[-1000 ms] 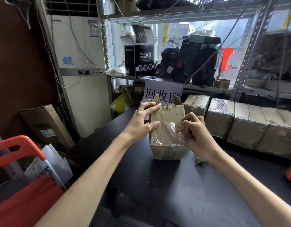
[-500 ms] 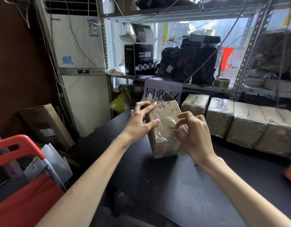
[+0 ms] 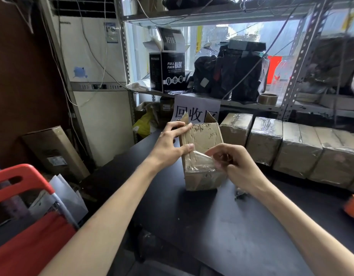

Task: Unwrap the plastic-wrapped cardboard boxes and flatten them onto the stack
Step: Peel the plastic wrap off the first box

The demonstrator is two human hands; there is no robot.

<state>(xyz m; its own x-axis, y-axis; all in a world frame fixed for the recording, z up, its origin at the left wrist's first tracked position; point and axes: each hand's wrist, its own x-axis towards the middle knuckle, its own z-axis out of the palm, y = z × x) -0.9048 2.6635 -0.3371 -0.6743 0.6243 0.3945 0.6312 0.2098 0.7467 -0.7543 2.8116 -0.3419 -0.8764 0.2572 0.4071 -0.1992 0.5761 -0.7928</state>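
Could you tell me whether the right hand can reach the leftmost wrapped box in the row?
Probably yes: the leftmost wrapped box stands just beyond the right hand, nothing between, but that hand pinches the plastic film and must let go first.

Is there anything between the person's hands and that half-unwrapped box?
Nothing visible stands between them. The left hand rests on the upper left edge of the box, and the right hand pinches the loose plastic film at its front.
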